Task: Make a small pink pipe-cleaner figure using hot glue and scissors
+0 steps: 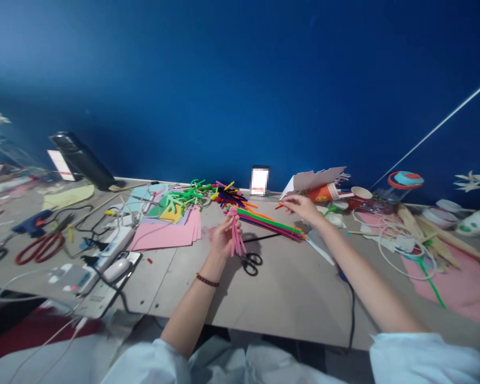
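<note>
My left hand (223, 237) is closed round a bundle of pink pipe cleaners (237, 240), whose loose ends hang down. Farther right, my right hand (302, 207) pinches a small orange-red piece (280, 205), too small to make out exactly. Long green, purple and orange pipe cleaners (270, 224) lie on the table between the hands. Black-handled scissors (250, 263) rest just below the pink bundle. Behind my left hand are bent green pipe cleaners (190, 194) and a dark, multicoloured pile (230, 196).
Pink paper sheets (164, 234), a power strip (106, 258), red-handled scissors (40, 248) and a glue gun (32, 223) lie to the left. A phone (260, 181) stands against the blue wall. On the right are an orange cup (324, 193), a coiled white cord (408, 250) and pink paper (456, 282).
</note>
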`<action>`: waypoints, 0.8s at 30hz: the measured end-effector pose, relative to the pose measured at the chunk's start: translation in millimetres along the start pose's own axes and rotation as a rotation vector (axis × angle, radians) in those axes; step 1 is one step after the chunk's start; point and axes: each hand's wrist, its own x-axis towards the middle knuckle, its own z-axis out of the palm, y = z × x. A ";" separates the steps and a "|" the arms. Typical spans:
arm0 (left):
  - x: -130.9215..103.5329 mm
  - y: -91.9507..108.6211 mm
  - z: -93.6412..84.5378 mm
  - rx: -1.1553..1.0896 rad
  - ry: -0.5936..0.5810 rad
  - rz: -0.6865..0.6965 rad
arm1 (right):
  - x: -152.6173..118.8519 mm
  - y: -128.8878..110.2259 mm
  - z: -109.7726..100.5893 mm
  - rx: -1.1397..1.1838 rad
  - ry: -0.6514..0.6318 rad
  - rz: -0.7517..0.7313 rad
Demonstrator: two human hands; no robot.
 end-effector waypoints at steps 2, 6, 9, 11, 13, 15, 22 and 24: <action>0.5 -1.2 -0.3 0.005 -0.010 -0.005 | -21.0 15.5 3.1 0.031 -0.003 0.102; 0.4 -2.0 -0.6 0.036 0.004 -0.008 | -66.0 25.8 6.5 0.132 0.030 0.201; -1.1 -1.5 0.0 0.043 0.005 -0.013 | -99.7 24.6 10.7 0.277 0.111 0.217; -2.5 -1.3 1.1 0.036 -0.006 -0.019 | -120.5 24.6 15.6 0.362 0.176 0.262; -3.6 -1.2 2.3 0.036 -0.008 -0.018 | -138.4 26.5 22.0 0.413 0.227 0.276; -4.2 -1.4 3.4 0.047 0.001 -0.011 | -152.5 30.8 29.2 0.420 0.272 0.278; -3.0 -3.1 2.2 0.076 0.029 -0.012 | -183.9 57.8 43.4 0.327 0.486 0.218; -3.0 -3.8 1.4 0.092 0.031 -0.018 | -192.4 62.8 42.0 0.279 0.549 0.186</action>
